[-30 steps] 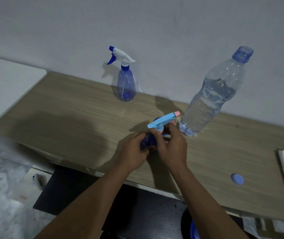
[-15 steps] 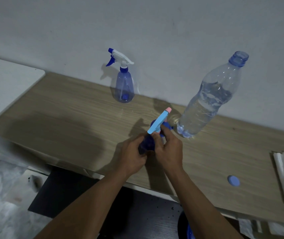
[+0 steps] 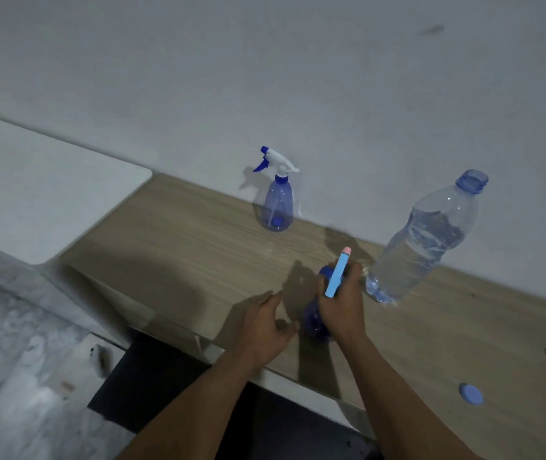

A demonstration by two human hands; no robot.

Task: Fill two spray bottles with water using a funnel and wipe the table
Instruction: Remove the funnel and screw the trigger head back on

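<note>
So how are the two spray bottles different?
The far spray bottle has a white head with a dark blue trigger; the near spray bottle has a light blue head with a pink tip. The far one stands alone by the wall; the right hand holds the near one. The near body looks darker blue than the far one's. Both are see-through blue.

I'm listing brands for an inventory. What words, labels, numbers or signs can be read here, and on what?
None: no text can be read.
Clear plastic water bottle: no label shows.
Translucent blue spray bottle with white trigger head: no print.
Dark blue spray bottle with light blue trigger head, in the right hand: no print.
</note>
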